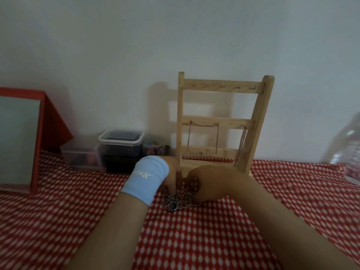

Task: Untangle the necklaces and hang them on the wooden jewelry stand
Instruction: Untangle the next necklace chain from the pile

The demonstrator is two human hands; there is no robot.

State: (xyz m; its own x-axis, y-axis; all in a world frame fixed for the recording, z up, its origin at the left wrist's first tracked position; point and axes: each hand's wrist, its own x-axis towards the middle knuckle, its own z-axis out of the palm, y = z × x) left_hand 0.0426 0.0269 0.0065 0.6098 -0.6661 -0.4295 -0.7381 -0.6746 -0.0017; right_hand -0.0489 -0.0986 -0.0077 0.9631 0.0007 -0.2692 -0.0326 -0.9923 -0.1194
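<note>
we see the red-white cloth w/ the wooden jewelry stand upright at its far edge, by the wall. just in front, our left grip & right grip both pinch the tangled necklaces lying on the cloth. one chain drapes along the stand's mid bar, another chain hangs at its right end.

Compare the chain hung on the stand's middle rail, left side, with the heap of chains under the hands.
The hung chain drapes across two hooks on the wooden stand; the heap lies bunched on the checked cloth. The hung chain hangs untouched; left hand and right hand grip the heap. The heap shows larger rings than the hung chain. Both are metal chain.
</note>
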